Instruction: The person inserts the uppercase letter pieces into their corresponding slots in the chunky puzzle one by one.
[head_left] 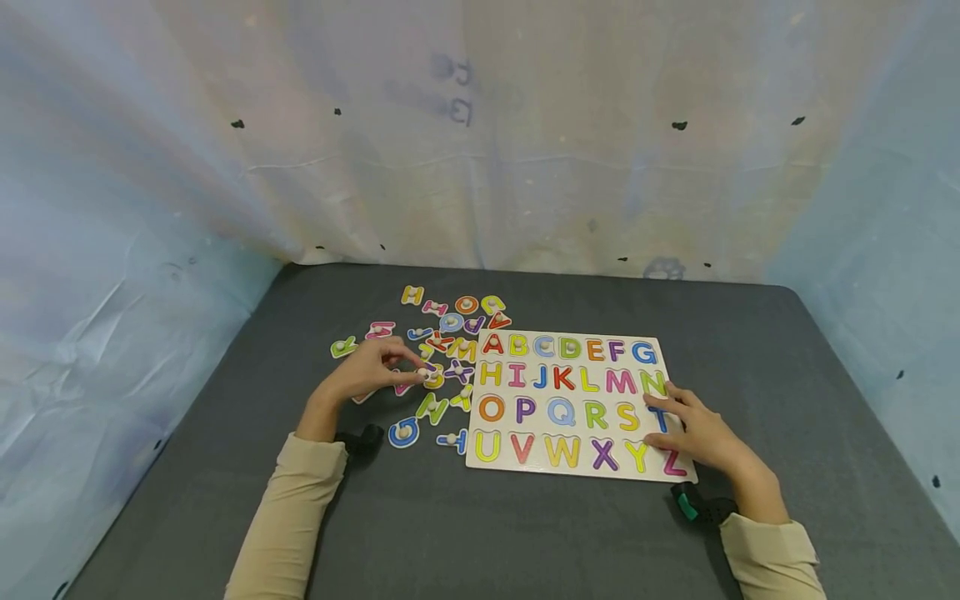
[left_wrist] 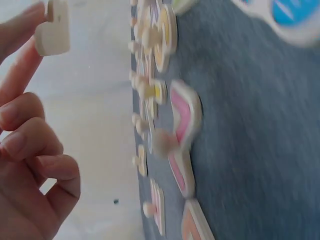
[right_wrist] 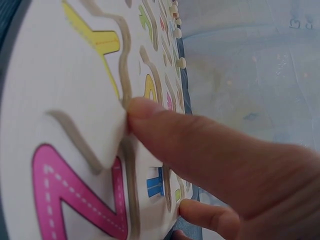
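My left hand (head_left: 370, 368) pinches a small wooden letter piece (left_wrist: 54, 29) between thumb and index finger, over the loose letters. Its pale side faces the left wrist camera, so its letter is hidden there. Below lie a yellow S piece (head_left: 436, 381), a purple X piece (head_left: 458, 372) and a pink letter piece (left_wrist: 183, 117) with a round knob. My right hand (head_left: 701, 432) rests on the right edge of the alphabet board (head_left: 581, 477), fingers spread. In the right wrist view the thumb (right_wrist: 150, 117) touches the board between the yellow Y and the pink Z (right_wrist: 47, 200).
Knobbed pieces sit in the board's top row at A (head_left: 492, 343) through D. Several loose letters are spread left of the board, including a blue G (head_left: 403, 432), a blue T (head_left: 453, 442) and a green K (head_left: 344, 347). Everything lies on a dark grey table (head_left: 525, 542).
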